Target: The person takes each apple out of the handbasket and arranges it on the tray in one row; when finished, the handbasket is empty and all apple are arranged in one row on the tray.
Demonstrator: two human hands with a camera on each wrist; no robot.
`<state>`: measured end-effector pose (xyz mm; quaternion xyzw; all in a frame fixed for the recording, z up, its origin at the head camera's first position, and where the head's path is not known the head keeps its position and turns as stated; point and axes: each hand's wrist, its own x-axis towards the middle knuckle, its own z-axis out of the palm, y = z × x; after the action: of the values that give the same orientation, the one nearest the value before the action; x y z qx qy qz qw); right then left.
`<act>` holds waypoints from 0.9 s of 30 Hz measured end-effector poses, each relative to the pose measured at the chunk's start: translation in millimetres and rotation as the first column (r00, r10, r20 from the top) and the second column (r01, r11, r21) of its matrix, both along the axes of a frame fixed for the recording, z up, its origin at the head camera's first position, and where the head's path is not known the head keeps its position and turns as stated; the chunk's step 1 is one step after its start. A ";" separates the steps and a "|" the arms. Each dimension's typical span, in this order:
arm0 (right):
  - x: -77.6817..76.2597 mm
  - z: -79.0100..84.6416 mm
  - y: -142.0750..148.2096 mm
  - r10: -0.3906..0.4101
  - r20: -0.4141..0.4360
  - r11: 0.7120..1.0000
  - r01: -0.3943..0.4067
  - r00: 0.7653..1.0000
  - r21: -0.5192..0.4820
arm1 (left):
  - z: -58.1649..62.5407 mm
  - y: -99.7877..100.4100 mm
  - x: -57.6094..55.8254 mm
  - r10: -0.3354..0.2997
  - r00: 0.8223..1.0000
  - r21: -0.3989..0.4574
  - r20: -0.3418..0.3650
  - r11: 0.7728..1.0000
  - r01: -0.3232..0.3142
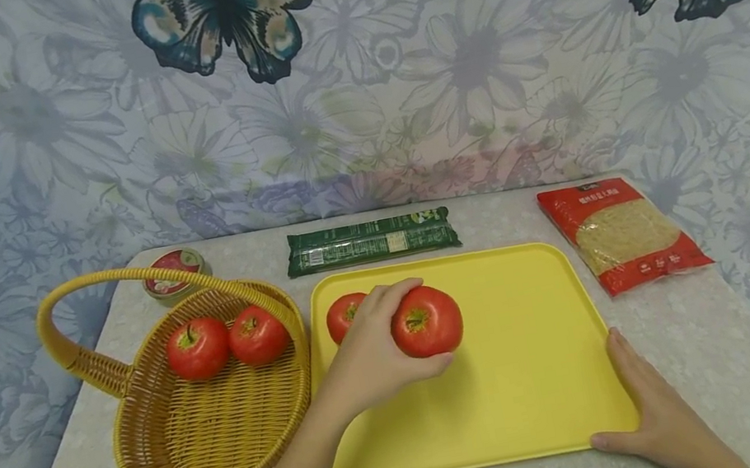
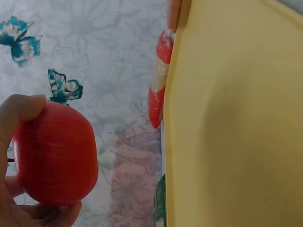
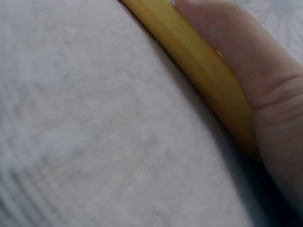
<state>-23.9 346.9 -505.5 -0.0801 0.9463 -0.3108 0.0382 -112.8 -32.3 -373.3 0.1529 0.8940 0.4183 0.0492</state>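
Note:
My left hand (image 1: pixel 373 351) grips a red apple (image 1: pixel 426 321), thumb below it and fingers over the top, held over the left half of a yellow tray (image 1: pixel 518 359). The left wrist view shows the apple's smooth side (image 2: pixel 59 156) with fingertips curled round it. Partly hidden behind that hand, a second red apple (image 1: pixel 344 316) sits at the tray's far left. My right hand (image 1: pixel 658 410) touches the tray's near right corner, its fingers stretched along the right edge and the thumb along the near edge. The right wrist view shows the thumb (image 3: pixel 236 42) against the tray's rim (image 3: pixel 203 80).
Left of the tray stands a yellow wicker basket (image 1: pixel 133 444) with a tall handle, holding two red apples (image 1: pixel 198 349). Behind it is a round tin (image 1: pixel 181 270). A green packet (image 1: pixel 371 241) lies beyond the tray, and a red noodle bag (image 1: pixel 623 230) lies at the far right.

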 end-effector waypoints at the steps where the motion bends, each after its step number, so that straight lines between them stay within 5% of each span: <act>1: 0.3 -0.3 0.0 0.000 -0.001 1.000 0.000 1.000 0.001 | -0.2 1.3 -2.6 0.001 1.000 -0.010 -0.002 1.000 -0.001; 15: 1.7 -0.8 0.0 -0.002 0.002 1.000 0.002 1.000 -0.003 | -4.6 11.3 -45.7 -0.059 0.997 -0.117 -0.043 0.992 0.053; 27: 1.1 -0.7 -0.5 0.005 -0.014 1.000 -0.005 1.000 -0.005 | -26.0 14.4 -76.2 -0.113 0.992 -0.265 -0.064 0.960 0.092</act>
<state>-22.7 346.4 -506.2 -0.0849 0.9456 -0.3125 0.0323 -189.0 -17.9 -399.3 0.2076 0.9334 0.2874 0.0552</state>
